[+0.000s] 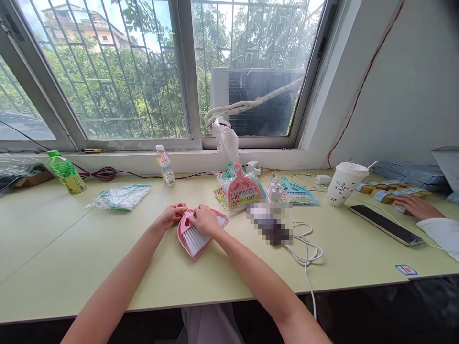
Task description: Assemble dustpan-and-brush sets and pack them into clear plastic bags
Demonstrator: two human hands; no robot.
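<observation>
Brush (194, 241) nested in pink dustpan (181, 230) at the table (107, 267), pinched near the dustpan's handle by the left hand (169, 216) and grasped from above by the right hand (205, 220), likely for steady alignment.

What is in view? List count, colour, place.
Dustpan: one, pink, in hands
Brush: one, pink, white, on dustpan
Packaged sets: several, pink and teal, centre
Flat packet: one, teal, left
Bottles: two, green and clear, left
Cup: one, white, right
Phone: one, black, right
Cables: several, white and dark, table
Wrapped items: several, brown, far right
Window: one, grey, behind
Table: one, pale green, below
Another person's hand: one, bare, far right
Left hand: one, bare, on dustpan
Right hand: one, bare, on brush
</observation>
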